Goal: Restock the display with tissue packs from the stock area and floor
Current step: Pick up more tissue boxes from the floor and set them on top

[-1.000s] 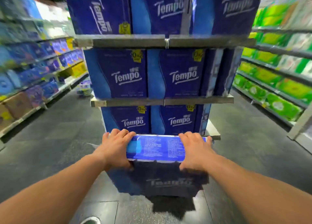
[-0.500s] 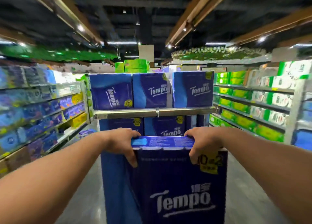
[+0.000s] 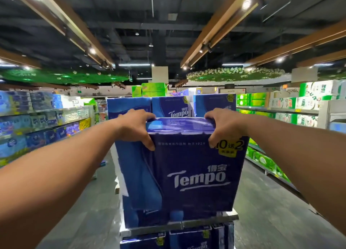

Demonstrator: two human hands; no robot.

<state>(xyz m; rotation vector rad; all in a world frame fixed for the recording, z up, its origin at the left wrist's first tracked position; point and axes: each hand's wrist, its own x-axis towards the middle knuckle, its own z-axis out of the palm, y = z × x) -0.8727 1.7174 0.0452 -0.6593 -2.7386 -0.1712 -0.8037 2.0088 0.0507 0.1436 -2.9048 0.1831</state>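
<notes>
Single head-worn wide-angle view, facing forward along the aisle, tilted slightly upward, close over outstretched arms

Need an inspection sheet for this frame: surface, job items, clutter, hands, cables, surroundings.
Surface: grey metal shelf of the centre display, bearing blue Tempo packs.
Job's things: held pack, dark blue, yellow promo sticker at its upper right corner; raised in front of the display, whether its base touches the shelf cannot be told. More packs on the top row behind it and on the tier below.
Clutter: small item on the floor by the left shelving, too blurred to name.
Hands: left hand and right hand each grip an upper corner of the held pack.
Cables: nothing seen.
Surroundings: shop aisle; blue goods on left shelving, green packs right; dark ceiling with lights.
</notes>
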